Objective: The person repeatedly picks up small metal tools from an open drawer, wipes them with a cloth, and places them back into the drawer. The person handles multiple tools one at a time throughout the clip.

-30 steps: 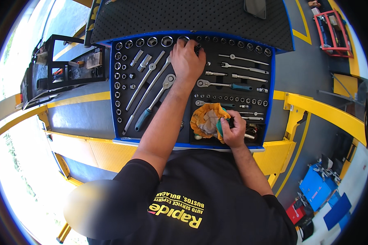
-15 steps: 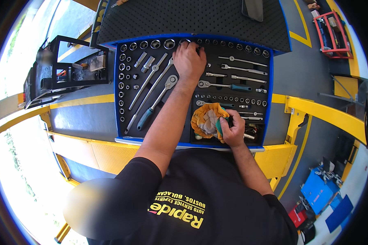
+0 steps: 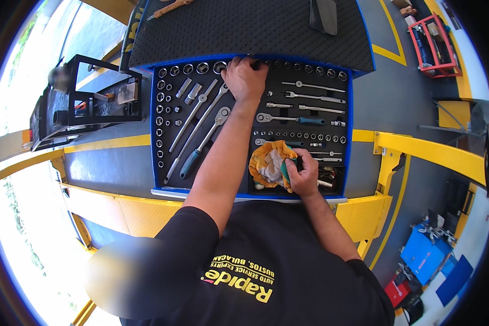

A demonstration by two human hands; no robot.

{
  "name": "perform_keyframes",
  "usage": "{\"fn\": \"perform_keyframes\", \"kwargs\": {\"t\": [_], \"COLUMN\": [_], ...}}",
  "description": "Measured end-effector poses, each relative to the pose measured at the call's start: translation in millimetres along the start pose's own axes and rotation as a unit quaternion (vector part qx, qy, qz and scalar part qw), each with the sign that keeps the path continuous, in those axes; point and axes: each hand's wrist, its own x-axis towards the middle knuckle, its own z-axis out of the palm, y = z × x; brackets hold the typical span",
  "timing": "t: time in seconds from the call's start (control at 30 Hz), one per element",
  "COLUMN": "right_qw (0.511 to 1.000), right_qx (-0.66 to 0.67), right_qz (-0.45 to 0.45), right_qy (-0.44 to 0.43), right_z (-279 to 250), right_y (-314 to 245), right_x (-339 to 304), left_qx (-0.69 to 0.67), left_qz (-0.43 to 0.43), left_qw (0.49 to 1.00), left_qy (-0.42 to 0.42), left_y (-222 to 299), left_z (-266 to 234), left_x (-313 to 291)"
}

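A blue drawer (image 3: 349, 108) with a black foam insert stands open in front of me, filled with chrome sockets and drive tools. My left hand (image 3: 244, 80) reaches to its far edge, palm down over the back row of sockets. Its fingers curl downward; their tips and whatever they grip are hidden. Beside it on the left is a large socket (image 3: 219, 67). Near the drawer's front right, my right hand (image 3: 303, 173) clutches a crumpled orange and grey cloth (image 3: 271, 165) above a small-parts compartment. Behind the cloth, a small ratchet (image 3: 262, 142) is partly covered.
Long ratchets and bars fill the drawer's left half, including a teal-handled ratchet (image 3: 190, 164). Above the drawer, a black perforated top (image 3: 244, 32) carries a phone (image 3: 324, 16) and a wooden-handled tool (image 3: 171, 8). Yellow lift arms (image 3: 426, 153) flank the drawer.
My left hand has shifted slightly farther toward the drawer's back edge and now covers a socket that showed at its fingertips. My right hand keeps its grip on the cloth. The view has shifted slightly.
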Motion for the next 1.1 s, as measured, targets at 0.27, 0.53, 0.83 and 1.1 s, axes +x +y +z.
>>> {"fn": "perform_keyframes", "kwargs": {"t": [0.27, 0.53, 0.83, 1.1], "right_qw": [0.950, 0.673, 0.815, 0.955], "right_qx": [0.270, 0.656, 0.509, -0.279], "right_qz": [0.152, 0.338, 0.270, -0.098], "right_qy": [0.047, -0.046, -0.065, -0.011], "right_z": [-8.5, -18.9, -18.6, -61.7], "right_y": [-12.7, -42.2, -43.8, -80.4], "right_x": [9.7, 33.0, 29.9, 128.5], "left_qx": [-0.125, -0.258, -0.218, -0.496], "left_qz": [0.096, 0.268, 0.205, -0.210], "left_qw": [0.987, 0.884, 0.916, 0.769], "left_qy": [-0.029, -0.283, -0.269, -0.344], "left_y": [25.7, 71.7, 66.4, 27.8], "left_z": [-76.1, -155.5, -166.6, -161.9], "left_x": [-19.7, -81.9, -113.4, -139.0]}}
